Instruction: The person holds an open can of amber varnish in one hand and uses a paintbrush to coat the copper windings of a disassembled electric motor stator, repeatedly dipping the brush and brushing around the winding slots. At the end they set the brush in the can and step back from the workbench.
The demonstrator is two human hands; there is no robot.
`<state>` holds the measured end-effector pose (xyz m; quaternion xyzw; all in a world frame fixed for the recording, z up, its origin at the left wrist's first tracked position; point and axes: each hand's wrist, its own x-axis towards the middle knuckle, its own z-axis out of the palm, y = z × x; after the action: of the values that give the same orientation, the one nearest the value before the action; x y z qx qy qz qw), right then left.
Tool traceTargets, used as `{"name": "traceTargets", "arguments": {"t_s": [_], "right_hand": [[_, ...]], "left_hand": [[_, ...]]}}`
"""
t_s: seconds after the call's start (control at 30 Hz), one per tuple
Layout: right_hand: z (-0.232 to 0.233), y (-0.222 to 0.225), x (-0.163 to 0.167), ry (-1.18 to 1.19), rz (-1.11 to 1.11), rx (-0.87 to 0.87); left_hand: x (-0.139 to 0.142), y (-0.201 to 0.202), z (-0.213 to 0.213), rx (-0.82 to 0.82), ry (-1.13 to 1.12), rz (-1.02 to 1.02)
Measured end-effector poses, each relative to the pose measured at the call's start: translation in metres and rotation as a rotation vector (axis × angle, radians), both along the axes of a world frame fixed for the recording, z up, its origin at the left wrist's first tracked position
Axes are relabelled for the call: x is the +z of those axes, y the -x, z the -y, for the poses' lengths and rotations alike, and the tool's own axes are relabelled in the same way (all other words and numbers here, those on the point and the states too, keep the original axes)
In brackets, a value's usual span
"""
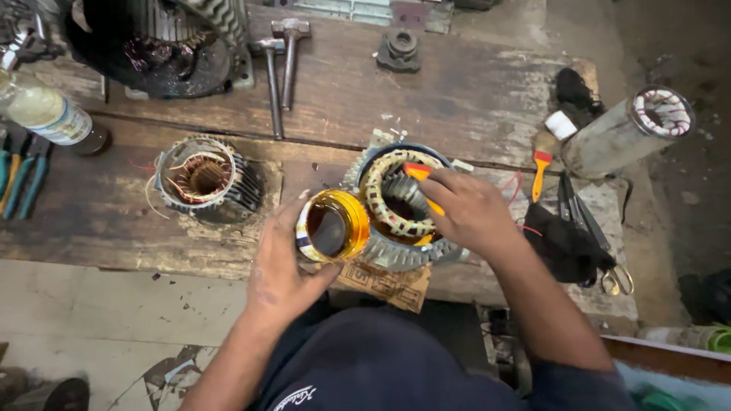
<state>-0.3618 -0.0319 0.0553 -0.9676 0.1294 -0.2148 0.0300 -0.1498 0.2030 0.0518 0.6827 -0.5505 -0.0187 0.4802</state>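
My left hand holds a small open tin tilted on its side, its inside coated with amber liquid. My right hand grips an orange-handled brush and holds it over the windings of a motor stator, a finned round housing standing on end on the wooden bench. The tin sits right against the stator's left rim. A piece of printed cardboard lies under the stator at the bench's front edge.
A smaller stator stands to the left. Two hammers and a large dark motor housing lie at the back. A bottle, pliers, a second brush, scissors and a cylindrical stator surround them.
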Motion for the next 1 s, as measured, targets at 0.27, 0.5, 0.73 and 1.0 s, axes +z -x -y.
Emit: {"name": "traceTargets", "arguments": {"t_s": [0.27,0.5,0.73,1.0], "right_hand": [[-0.006,0.000,-0.009,-0.095,0.071,-0.110],[-0.020,0.004,-0.005,-0.287,0.383,-0.306],[0.022,-0.030,-0.028,-0.666,0.769,-0.629],[0.001,-0.057,-0.024,-0.887,0.820,-0.589]], "left_hand": [[-0.003,-0.040,0.010,-0.058,0.018,-0.025],[-0.005,-0.089,0.041,-0.206,0.027,-0.037],[-0.017,-0.141,0.078,-0.338,0.036,-0.070],[-0.047,-0.172,0.098,-0.394,0.068,-0.202]]}}
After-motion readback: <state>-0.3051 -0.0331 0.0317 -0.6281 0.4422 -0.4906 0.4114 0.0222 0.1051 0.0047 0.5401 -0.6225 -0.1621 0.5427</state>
